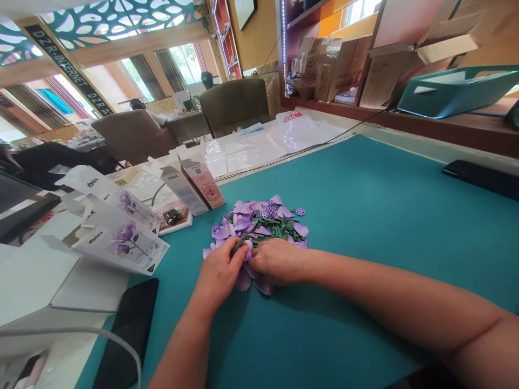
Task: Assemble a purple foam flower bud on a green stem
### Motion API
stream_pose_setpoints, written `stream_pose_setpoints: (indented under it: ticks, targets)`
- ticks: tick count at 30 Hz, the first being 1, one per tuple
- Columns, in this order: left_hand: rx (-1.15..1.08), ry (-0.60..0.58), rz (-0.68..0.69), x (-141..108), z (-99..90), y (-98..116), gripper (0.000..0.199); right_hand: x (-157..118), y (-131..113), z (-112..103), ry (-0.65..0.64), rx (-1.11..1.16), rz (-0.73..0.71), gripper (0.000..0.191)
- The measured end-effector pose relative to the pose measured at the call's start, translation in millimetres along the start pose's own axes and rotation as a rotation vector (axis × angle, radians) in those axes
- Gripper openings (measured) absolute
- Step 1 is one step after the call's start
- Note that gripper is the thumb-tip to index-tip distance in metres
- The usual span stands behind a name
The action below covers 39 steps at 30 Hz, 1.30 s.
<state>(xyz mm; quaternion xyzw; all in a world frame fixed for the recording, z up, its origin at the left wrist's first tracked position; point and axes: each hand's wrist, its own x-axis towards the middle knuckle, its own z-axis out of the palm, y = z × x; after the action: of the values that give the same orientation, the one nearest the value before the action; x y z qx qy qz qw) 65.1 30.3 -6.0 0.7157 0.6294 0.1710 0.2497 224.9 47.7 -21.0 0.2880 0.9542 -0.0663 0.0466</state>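
A heap of purple plastic petals (241,224) and green stem pieces (279,228) lies on the teal mat (344,205), with small purple wheel-shaped parts (300,212) among them. At the heap's near edge, my left hand (221,270) is closed, with a short green stem piece (236,247) between thumb and fingers. My right hand (278,262) reaches in from the right, its fingers curled and pressed together close to the left fingertips. Whatever those right fingers pinch is hidden. Several purple petals (263,286) lie just under and below both hands.
Opened white boxes with a purple rose picture (125,240) stand at the left, beside a pink-and-grey box (206,186). A black flat object (130,329) lies at the near left, a dark case (482,177) at the far right. Behind are a teal basket (450,94) and chairs (235,105).
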Motion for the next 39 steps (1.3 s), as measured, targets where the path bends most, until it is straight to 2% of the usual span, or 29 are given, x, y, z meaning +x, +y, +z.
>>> stream_pose_setpoints:
  ticks: [13,25,34,39]
  targets:
    - [0.017,0.009,0.008,1,-0.1,1,0.032,0,-1,6,0.023,0.003,-0.040,0.019]
    - [-0.016,0.023,0.023,1,1.0,-1,0.031,-5,-10,-2,-0.005,0.021,-0.046,0.021]
    - [-0.017,0.021,0.040,1,3.8,-2,0.031,2,-11,18,0.053,-0.008,-0.074,0.015]
    - [-0.018,0.043,0.055,0,1.0,0,0.030,-2,-7,8,0.108,0.073,-0.033,0.015]
